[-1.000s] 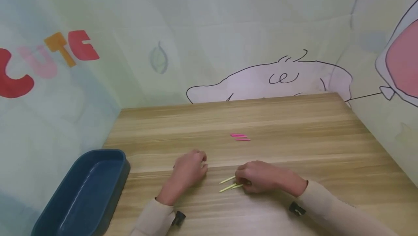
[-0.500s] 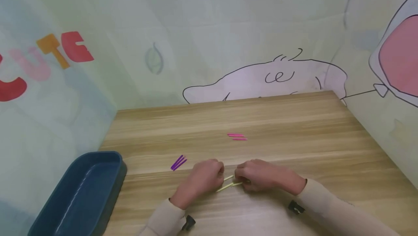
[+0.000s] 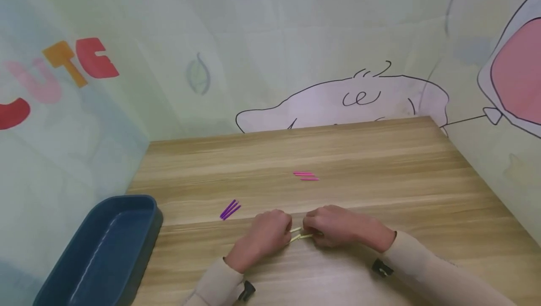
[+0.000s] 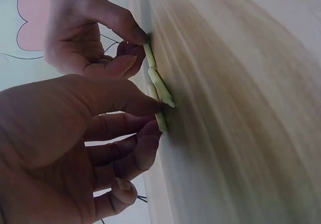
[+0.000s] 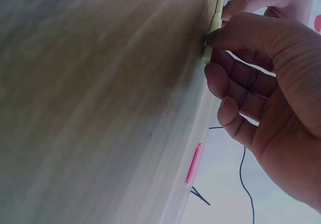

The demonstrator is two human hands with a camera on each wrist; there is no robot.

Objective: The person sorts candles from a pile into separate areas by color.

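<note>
Thin pale-yellow sticks point(image 3: 294, 238) lie close together on the wooden table, between my two hands. In the left wrist view one yellow stick point(image 4: 161, 85) has a small pointed tip. My left hand point(image 3: 268, 233) pinches a yellow stick point(image 4: 161, 122) between thumb and fingers, low against the tabletop. Opposite it, my right hand point(image 3: 331, 226) pinches the far end of another yellow stick point(image 5: 206, 56). Both hands' fingers hide parts of the sticks in the head view. The hands are a short gap apart.
Purple sticks point(image 3: 230, 210) lie in a small bunch left of my hands. Several pink sticks point(image 3: 306, 176) lie farther back on the table point(image 3: 372, 160). A deep blue tray point(image 3: 157, 219) stands at the left edge. Printed cloth walls border the table at the back and sides.
My left hand has moved right, away from the purple sticks, which now show, and onto the left ends of the yellow sticks. The right hand has stayed nearly in place.
</note>
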